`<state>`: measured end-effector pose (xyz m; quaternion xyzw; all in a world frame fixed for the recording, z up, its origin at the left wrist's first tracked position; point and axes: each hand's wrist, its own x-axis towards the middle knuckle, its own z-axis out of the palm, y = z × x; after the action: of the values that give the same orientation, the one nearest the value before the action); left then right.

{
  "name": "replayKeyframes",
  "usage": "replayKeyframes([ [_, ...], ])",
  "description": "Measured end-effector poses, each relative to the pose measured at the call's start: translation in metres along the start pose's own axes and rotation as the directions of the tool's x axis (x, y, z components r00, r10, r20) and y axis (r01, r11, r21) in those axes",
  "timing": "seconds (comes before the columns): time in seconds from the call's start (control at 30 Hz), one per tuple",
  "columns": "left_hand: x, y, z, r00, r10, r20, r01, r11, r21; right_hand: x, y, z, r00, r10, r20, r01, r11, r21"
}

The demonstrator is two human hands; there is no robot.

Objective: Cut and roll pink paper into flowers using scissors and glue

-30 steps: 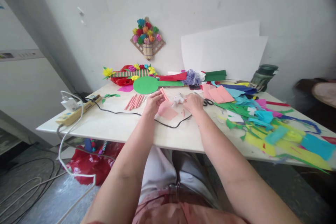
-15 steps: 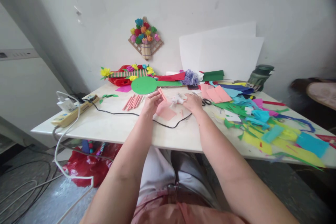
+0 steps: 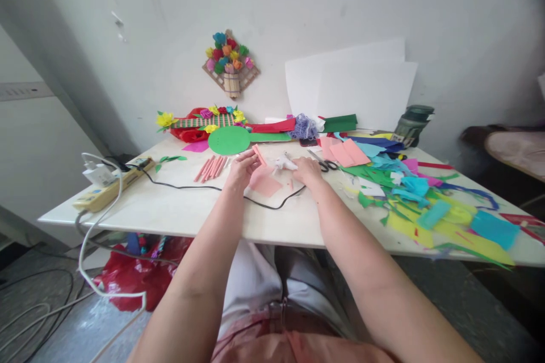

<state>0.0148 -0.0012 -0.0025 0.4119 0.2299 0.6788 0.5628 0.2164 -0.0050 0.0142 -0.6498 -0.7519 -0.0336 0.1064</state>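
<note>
My left hand (image 3: pixel 240 168) pinches a pink rolled paper stick (image 3: pixel 258 155) above a pink paper sheet (image 3: pixel 264 184) lying on the white table (image 3: pixel 179 210). Beside it, my right hand (image 3: pixel 307 170) rests curled on a white glue gun (image 3: pixel 284 163), whose black cord (image 3: pixel 238 191) runs left across the table. A bundle of finished pink paper sticks (image 3: pixel 210 167) lies just left of my left hand. Black-handled scissors (image 3: pixel 324 165) sit right of my right hand.
Coloured paper scraps (image 3: pixel 426 204) cover the table's right side. A green paper disc (image 3: pixel 229 140) and paper-flower crafts (image 3: pixel 200 123) lie at the back. A power strip (image 3: pixel 111 187) sits at the left edge. White card sheets (image 3: pixel 353 91) lean on the wall.
The view has drifted so the table sits slightly further left in frame. Both hands stay together at the pink paper and glue gun, barely moved.
</note>
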Motion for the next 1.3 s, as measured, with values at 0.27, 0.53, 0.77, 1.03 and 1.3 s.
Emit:
replayKeyframes([
  [0.27, 0.002, -0.001, -0.002, 1.000, -0.006, -0.003, 0.006, 1.000, 0.019, 0.008, -0.001, 0.008, 0.995, -0.030, -0.099, 0.028, 0.999, -0.022],
  [0.53, 0.000, 0.001, 0.000, 1.000, -0.004, 0.017, 0.004, 1.000, 0.001, 0.010, 0.009, 0.003, 0.931, 0.285, -0.228, -0.143, 0.859, 0.492],
  [0.77, 0.003, -0.005, -0.006, 0.998, 0.010, 0.068, -0.011, 1.000, 0.015, 0.007, 0.002, 0.003, 0.978, 0.198, -0.071, 0.001, 0.332, 0.943],
  [1.03, 0.003, -0.005, -0.002, 0.999, 0.012, -0.035, -0.013, 0.999, -0.039, 0.002, -0.022, 0.008, 0.992, 0.120, -0.029, 0.024, 0.043, 0.999],
  [1.3, 0.003, -0.006, -0.001, 0.992, 0.000, -0.126, -0.018, 0.989, -0.145, -0.007, -0.035, 0.006, 0.998, 0.063, 0.023, -0.022, -0.026, 0.999],
])
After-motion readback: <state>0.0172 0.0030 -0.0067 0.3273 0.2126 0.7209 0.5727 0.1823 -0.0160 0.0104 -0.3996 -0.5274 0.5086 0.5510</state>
